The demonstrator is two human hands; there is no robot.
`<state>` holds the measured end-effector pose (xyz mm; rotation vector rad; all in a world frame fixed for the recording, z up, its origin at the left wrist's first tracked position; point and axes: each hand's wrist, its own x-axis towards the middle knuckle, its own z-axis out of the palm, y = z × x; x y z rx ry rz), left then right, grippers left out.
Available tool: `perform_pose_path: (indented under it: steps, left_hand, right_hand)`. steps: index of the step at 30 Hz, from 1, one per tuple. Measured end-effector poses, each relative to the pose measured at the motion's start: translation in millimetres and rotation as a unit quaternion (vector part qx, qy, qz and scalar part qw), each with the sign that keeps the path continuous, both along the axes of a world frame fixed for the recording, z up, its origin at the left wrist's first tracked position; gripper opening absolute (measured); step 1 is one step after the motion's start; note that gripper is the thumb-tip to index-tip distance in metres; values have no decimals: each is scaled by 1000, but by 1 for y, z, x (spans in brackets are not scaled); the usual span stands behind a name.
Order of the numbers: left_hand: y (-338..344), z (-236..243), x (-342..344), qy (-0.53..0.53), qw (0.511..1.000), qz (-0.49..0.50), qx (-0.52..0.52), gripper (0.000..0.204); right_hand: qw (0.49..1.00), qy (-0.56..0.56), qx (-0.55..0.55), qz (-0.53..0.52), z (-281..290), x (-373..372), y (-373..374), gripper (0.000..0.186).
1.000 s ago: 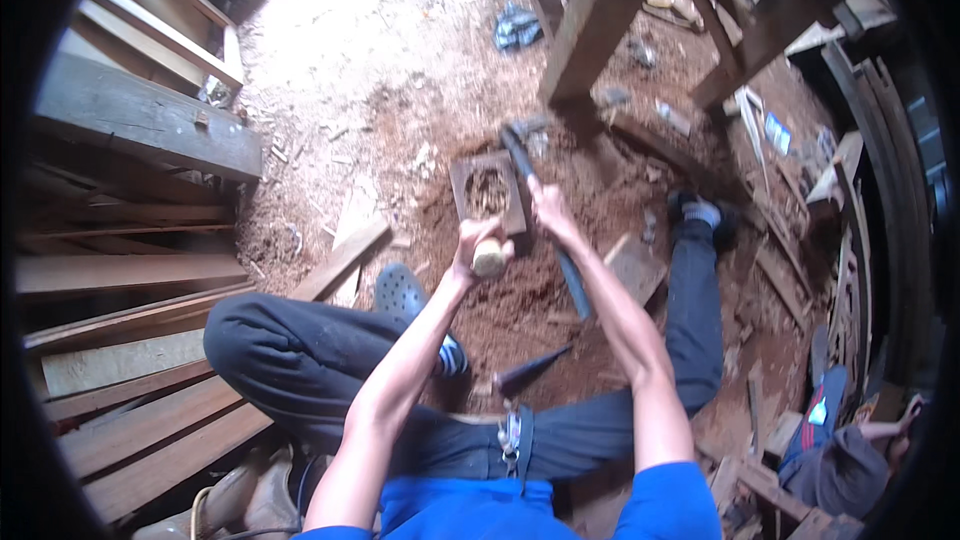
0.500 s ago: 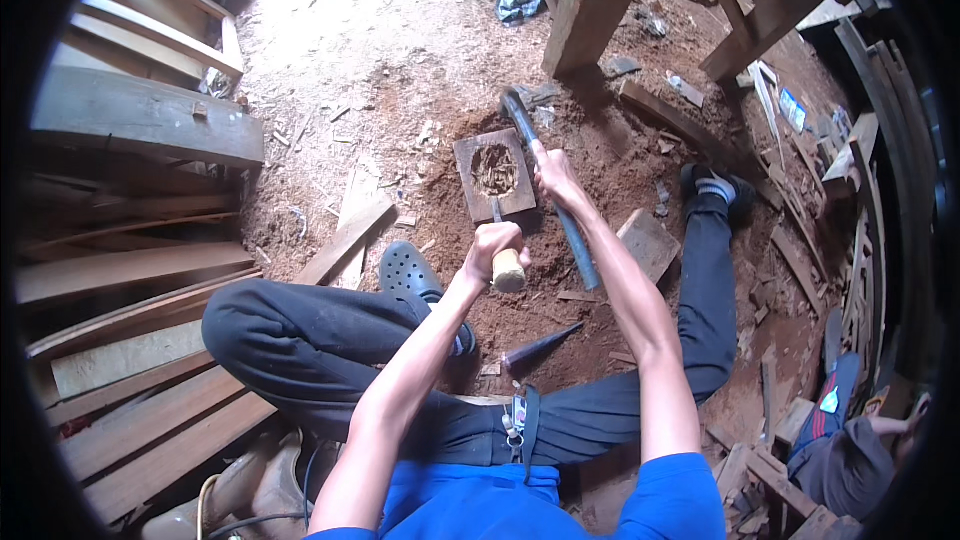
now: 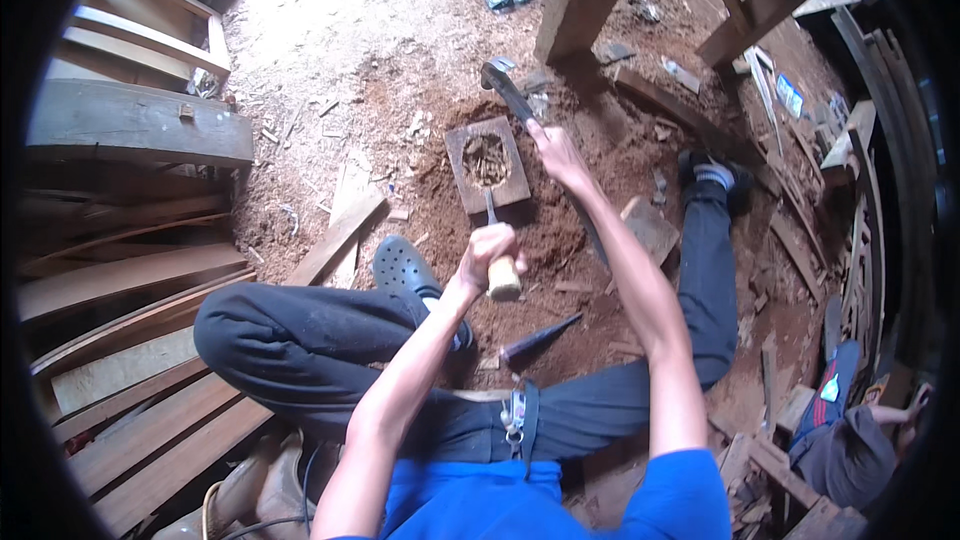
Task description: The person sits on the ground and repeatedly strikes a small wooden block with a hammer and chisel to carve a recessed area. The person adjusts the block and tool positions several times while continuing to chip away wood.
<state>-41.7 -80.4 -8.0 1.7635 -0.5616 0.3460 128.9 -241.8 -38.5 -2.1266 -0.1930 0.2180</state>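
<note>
Gripping pale-handled metal chisel (image 3: pixel 504 281) in left hand (image 3: pixel 488 252), nearside of hollowed brown wooden block (image 3: pixel 516 187), clutching dark long-handled hammer (image 3: pixel 511 96) in right hand (image 3: pixel 561 156), right of block.

Left hand (image 3: pixel 489 250) around a pale-handled metal chisel (image 3: pixel 505 285), blade at a square hollowed brown wooden block (image 3: pixel 507 192), right hand (image 3: pixel 560 156) gripping a dark long-handled hammer (image 3: pixel 510 95)
</note>
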Motion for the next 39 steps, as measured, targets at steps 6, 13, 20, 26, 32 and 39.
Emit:
perform_pose_path:
  steps: [6, 13, 20, 26, 32, 39]
  left_hand:
    - [3, -8, -11, -19, 997, -53, 48, 29]
    - [-2, -16, -24, -103, 980, -120, 121, 28]
    - [-2, -12, -24, -105, 978, -136, 122, 25]
    - [1, 11, 24, -138, 974, -134, 122, 16]
    - [33, 82, 107, -68, 994, -83, 20, 23]
    - [47, 119, 144, 71, 965, 144, -209, 19]
  right_hand:
    - [984, 63, -164, -13, -8, -12, 7, 70]
    - [998, 60, -5, 4, 26, 0, 10, 64]
    - [997, 27, -69, -23, -31, -34, -14, 72]
    - [963, 214, -143, -75, -78, -37, -41, 67]
    - [962, 246, 30, -110, -64, -109, -59, 61]
    - [857, 396, 255, -211, -47, -146, -69, 46]
